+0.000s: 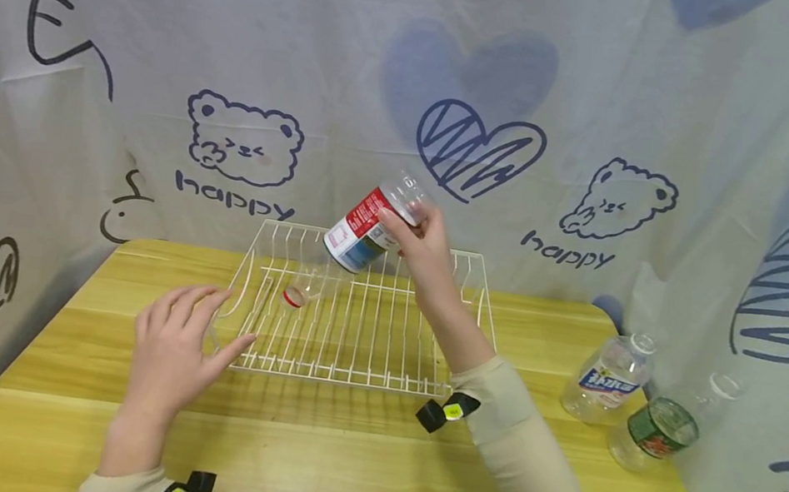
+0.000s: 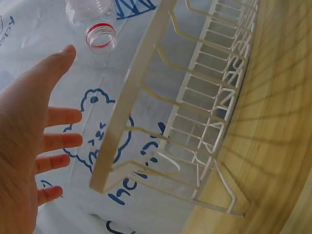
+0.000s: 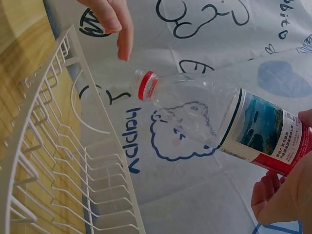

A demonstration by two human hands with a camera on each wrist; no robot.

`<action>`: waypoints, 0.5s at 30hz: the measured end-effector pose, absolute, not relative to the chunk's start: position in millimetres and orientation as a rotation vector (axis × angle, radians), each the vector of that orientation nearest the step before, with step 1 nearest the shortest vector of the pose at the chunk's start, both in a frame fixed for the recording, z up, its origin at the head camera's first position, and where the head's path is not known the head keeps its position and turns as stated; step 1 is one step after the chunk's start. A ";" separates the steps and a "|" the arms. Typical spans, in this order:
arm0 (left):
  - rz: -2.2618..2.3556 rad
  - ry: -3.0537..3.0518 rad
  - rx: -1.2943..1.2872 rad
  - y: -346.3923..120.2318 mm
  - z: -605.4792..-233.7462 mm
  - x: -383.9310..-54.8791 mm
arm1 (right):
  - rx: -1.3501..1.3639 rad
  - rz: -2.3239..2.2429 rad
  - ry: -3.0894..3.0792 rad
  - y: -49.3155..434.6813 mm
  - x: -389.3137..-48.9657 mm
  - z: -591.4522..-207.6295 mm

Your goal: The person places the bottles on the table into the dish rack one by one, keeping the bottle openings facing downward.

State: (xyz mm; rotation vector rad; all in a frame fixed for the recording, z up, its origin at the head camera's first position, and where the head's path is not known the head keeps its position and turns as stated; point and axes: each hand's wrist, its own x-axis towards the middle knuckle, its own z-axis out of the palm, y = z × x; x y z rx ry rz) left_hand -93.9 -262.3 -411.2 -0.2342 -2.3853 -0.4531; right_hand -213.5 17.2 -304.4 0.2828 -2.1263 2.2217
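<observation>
My right hand [image 1: 428,246] grips a clear plastic bottle [image 1: 357,241] round its red, white and blue label. The bottle hangs tilted over the white wire dish rack [image 1: 361,377], its uncapped neck with a red ring pointing down and to the left. In the right wrist view the bottle's label [image 3: 263,129] shows a landscape picture. To the left of the rack my left hand [image 1: 172,345] is held with fingers spread, holding nothing. The left wrist view shows that hand [image 2: 29,126] apart from both the rack [image 2: 161,102] and the bottle neck [image 2: 101,38].
Two clear uncapped bottles stand upright at the table's right side, one with a blue and white label [image 1: 605,385], the other with a green label [image 1: 663,427]. The rack rests on a wooden table [image 1: 333,464]. Behind hangs a printed cloth [image 1: 359,65].
</observation>
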 end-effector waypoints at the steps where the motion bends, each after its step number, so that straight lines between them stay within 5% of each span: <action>1: -0.445 -2.445 -0.218 -263.9 -412.0 -93.7 | 0.287 2.214 -2.126 15.2 -215.6 -303.9; 15: -0.516 -2.881 -0.118 -271.6 -429.8 -98.1 | 0.307 2.003 -2.292 -9.7 -244.3 -308.0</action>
